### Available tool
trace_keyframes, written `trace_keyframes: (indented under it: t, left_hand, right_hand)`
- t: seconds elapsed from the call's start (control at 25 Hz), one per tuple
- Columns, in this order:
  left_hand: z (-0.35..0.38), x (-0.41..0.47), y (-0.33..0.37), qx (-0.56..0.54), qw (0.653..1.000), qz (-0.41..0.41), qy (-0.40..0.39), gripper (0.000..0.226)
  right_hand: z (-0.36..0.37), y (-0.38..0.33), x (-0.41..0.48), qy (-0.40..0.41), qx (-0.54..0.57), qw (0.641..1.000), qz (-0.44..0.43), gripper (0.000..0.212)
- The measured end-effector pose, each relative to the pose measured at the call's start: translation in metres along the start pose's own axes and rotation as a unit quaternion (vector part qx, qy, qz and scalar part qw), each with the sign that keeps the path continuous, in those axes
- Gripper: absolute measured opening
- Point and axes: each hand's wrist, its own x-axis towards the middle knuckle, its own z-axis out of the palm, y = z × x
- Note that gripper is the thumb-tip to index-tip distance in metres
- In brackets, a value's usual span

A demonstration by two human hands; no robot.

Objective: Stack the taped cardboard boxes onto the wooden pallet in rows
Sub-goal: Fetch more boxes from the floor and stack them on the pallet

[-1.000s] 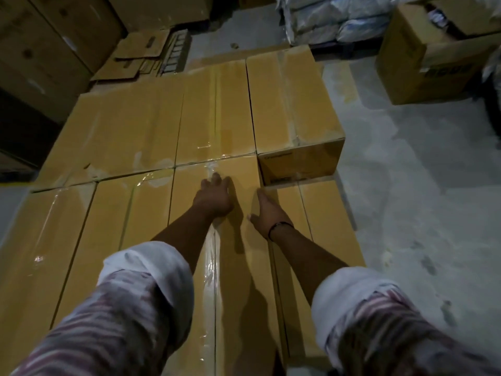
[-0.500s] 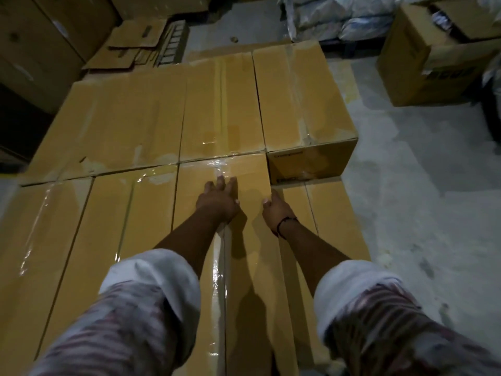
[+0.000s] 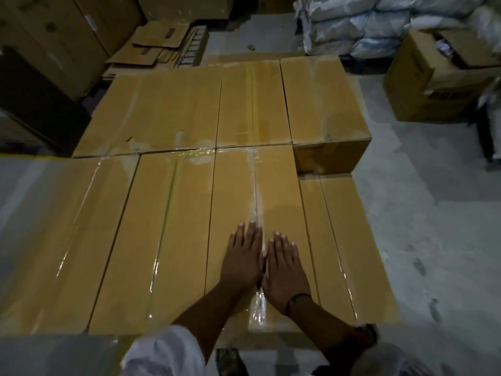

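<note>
Fingers of the left hand and right hand are laid straight, flat on the taped box at lower centre; it could be skewed by uneven pushing

Rolled pale sleeves, dark wristband at right hand

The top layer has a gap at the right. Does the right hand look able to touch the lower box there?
Probably yes. The right hand lies flat on the top box just beside the lower box, whose top is bare, nothing between.
</note>
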Motion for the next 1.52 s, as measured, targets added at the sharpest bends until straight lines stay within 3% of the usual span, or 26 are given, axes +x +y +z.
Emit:
trace_keyframes:
  t: [0.12, 0.4, 0.64, 0.76, 0.88, 1.04, 1.2, 1.4, 1.52]
  left_hand:
    - [0.028, -0.027, -0.014, -0.017, 0.999, 0.006, 0.038, 0.068]
    - [0.014, -0.022, -0.016, 0.000, 0.999, 0.035, -0.010, 0.078]
    - [0.029, -0.058, 0.041, -0.057, 0.998, 0.038, 0.014, 0.089]
    - [0.039, -0.062, 0.049, -0.033, 0.997, 0.034, 0.054, 0.090]
    - [0.041, -0.061, 0.049, -0.013, 0.997, 0.040, 0.062, 0.089]
    - [0.032, -0.058, 0.057, 0.022, 0.998, 0.042, 0.047, 0.088]
    - [0.021, -0.050, 0.091, 0.083, 0.992, 0.099, 0.008, 0.088]
    - [0.001, -0.022, 0.163, 0.111, 0.993, -0.014, -0.029, 0.096]
    - [-0.011, 0.000, 0.194, 0.119, 0.987, -0.091, -0.061, 0.101]
  right_hand:
    - [0.011, -0.008, -0.012, 0.041, -0.013, 0.999, -0.010, 0.081]
    - [0.001, -0.010, -0.018, -0.005, -0.022, 1.000, 0.014, 0.086]
    - [0.013, 0.022, -0.077, 0.066, 0.139, 0.985, 0.077, 0.080]
    - [0.024, 0.034, -0.080, 0.057, 0.309, 0.932, 0.179, 0.077]
    - [0.019, 0.033, -0.080, 0.067, 0.357, 0.915, 0.176, 0.072]
    - [0.006, 0.044, -0.083, 0.007, 0.361, 0.923, 0.132, 0.074]
    - [-0.013, 0.089, -0.091, -0.077, 0.332, 0.939, 0.043, 0.069]
    - [-0.031, 0.188, -0.125, -0.085, 0.258, 0.962, 0.002, 0.064]
    - [-0.048, 0.255, -0.153, -0.072, 0.212, 0.974, 0.019, 0.065]
